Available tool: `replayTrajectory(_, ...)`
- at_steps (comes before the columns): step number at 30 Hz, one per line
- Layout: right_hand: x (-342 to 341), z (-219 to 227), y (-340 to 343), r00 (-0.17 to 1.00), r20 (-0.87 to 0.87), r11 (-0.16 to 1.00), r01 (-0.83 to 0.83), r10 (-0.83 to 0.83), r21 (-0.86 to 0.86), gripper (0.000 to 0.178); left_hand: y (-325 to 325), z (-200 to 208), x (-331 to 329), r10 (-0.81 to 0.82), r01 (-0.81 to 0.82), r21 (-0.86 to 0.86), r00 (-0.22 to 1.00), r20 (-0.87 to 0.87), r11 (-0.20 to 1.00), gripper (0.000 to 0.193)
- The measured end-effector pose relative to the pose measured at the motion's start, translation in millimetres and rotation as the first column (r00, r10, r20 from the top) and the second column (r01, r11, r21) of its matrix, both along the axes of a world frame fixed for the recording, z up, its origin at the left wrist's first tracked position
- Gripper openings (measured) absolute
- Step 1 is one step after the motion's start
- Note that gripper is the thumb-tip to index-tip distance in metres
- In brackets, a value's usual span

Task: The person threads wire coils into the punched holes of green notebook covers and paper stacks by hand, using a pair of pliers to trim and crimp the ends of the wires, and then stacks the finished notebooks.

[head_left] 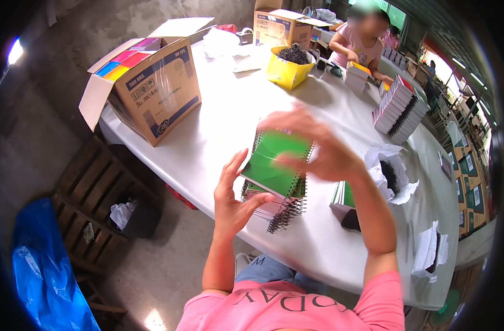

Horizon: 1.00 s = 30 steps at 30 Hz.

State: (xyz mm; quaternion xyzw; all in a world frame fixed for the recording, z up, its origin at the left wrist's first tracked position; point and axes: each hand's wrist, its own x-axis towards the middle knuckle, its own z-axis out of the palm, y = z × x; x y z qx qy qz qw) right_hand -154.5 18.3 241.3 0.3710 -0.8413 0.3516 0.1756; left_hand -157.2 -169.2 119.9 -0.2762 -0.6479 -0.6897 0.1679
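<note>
A green-covered spiral notebook (271,165) lies on top of a stack of spiral notebooks (257,207) in front of me, with black coils along their edges. My left hand (231,193) grips the notebook's near-left corner, fingers along the left side and thumb at the near edge. Over the notebook's right side and far end is my right hand (329,146), smeared by motion. Whether its fingers touch the cover or hold anything does not show. Just right of the stack, partly behind my right forearm, are more green-covered notebooks (343,196).
An open carton (158,94) of colourful notebooks stands at the left. Beyond are a yellow container (288,71) of black coils and another carton (279,30). Stacked notebooks (398,110) and white paper bundles (403,190) of coils lie rightward. A co-worker (362,47) handles notebooks across the table.
</note>
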Motion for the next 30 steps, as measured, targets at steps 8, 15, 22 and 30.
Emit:
replayTrajectory(8, 6.0, -85.4, 35.1, 0.850, 0.514, 0.788, 0.392, -0.114, -0.474, 0.054, 15.2, -6.6, -2.6, 0.032, -0.012, 0.095, 0.977, -0.209, 0.995, 0.041)
replayTrajectory(15, -20.2, -83.6, 19.9, 0.878, 0.456, 0.761, 0.394, -0.146, -0.515, 0.038, 15.0, -12.9, -12.4, -0.085, 0.115, 0.158, 0.979, -0.188, 0.981, 0.036)
replayTrajectory(22, -11.0, -87.6, 26.1, 0.868, 0.487, 0.679, 0.416, -0.099, -0.604, 0.044, 19.4, -19.5, -8.6, -0.036, 0.070, 0.241, 0.989, -0.145, 0.968, 0.061)
replayTrajectory(30, 112.4, -196.0, 185.3, 0.011, 0.359, 0.138, 0.934, -0.933, 0.330, 0.067, 23.5, 21.9, 66.8, 0.169, 0.298, 0.483, 0.684, -0.710, 0.823, 0.044)
